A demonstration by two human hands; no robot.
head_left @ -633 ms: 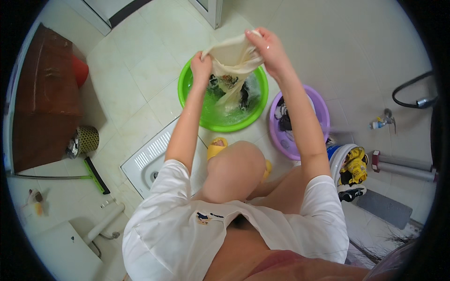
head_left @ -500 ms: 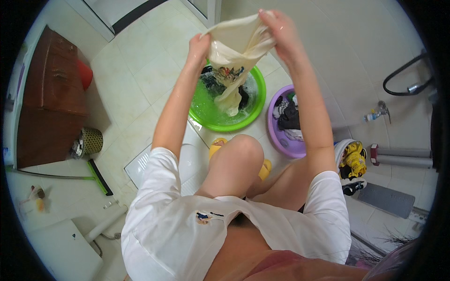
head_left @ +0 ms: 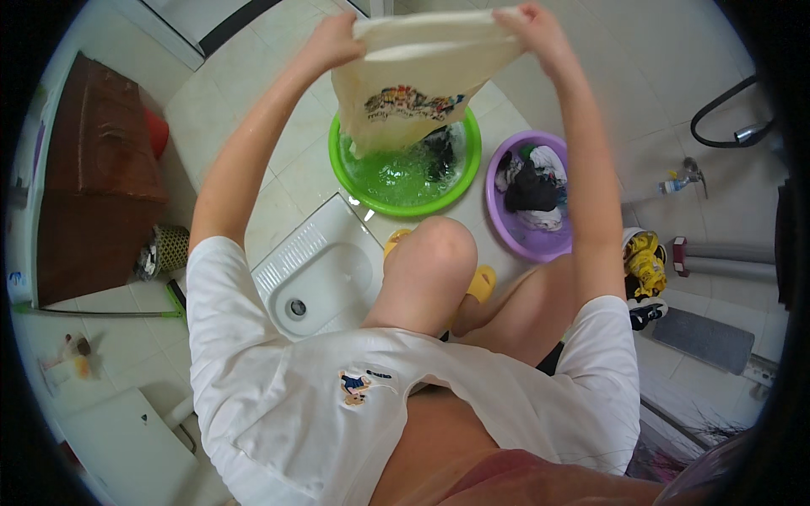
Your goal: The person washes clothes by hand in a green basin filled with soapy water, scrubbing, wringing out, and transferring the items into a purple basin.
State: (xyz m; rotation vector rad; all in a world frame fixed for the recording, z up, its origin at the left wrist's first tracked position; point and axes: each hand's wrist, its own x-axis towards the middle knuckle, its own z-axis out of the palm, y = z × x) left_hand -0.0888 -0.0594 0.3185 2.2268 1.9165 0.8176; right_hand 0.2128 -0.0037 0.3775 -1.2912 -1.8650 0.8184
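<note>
My left hand (head_left: 337,40) and my right hand (head_left: 542,35) are closed on the two upper corners of a wet cream cloth bag (head_left: 426,80). It hangs spread between them, with a colourful print on its front. Below the bag stands a green basin (head_left: 405,208) of sudsy water, partly hidden by the cloth. Dark clothing (head_left: 440,156) floats in that water. To the right, a purple basin (head_left: 501,226) holds a pile of black, white and green clothes (head_left: 533,190).
A squat toilet (head_left: 325,266) lies in the floor left of my knee. Along the left wall are a brown cabinet (head_left: 97,181), a patterned wastebasket (head_left: 172,250) and a green-headed floor squeegee (head_left: 176,298). Yellow clothing (head_left: 646,260) sits at right, under a wall tap (head_left: 693,175).
My hands have moved apart, stretching the bunched bag out wide and flat. Its lower end has lifted and swung left over the green basin. The view has shifted slightly, showing more of the squat toilet.
</note>
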